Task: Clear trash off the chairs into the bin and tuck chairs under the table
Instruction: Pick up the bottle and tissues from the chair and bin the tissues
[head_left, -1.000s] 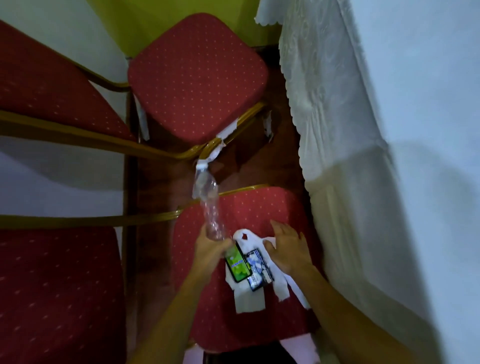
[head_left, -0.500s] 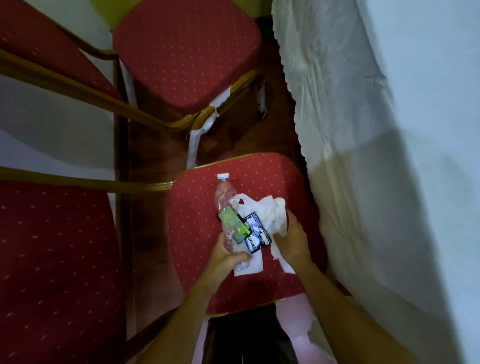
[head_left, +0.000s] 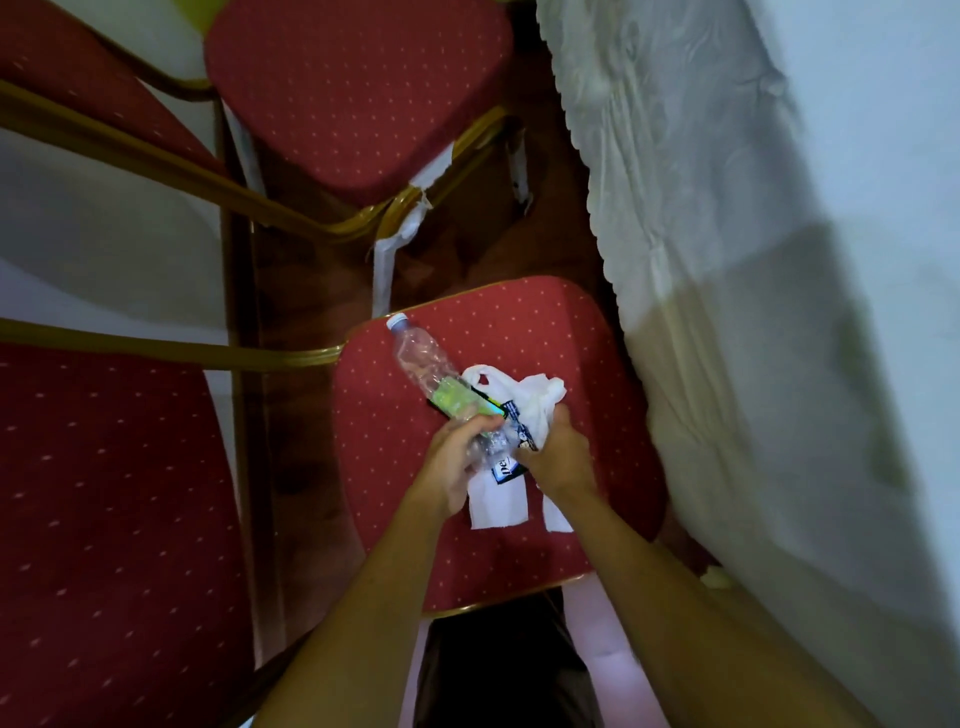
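A red chair seat with a gold rim lies right below me, beside the table's white cloth. On it is a heap of trash: a crumpled clear plastic bottle with a green label, small printed wrappers and white tissue. My left hand is shut on the bottle's lower end. My right hand is closed on the tissue and the wrappers, touching the left hand. No bin is in view.
A second red chair seat stands farther ahead, with white tape hanging from its gold frame. A red chair back fills the lower left, another the upper left. Dark wooden floor shows between the chairs.
My left hand has lowered the bottle onto the trash heap. My right hand has closed over the tissue and wrappers and drawn them toward the left hand.
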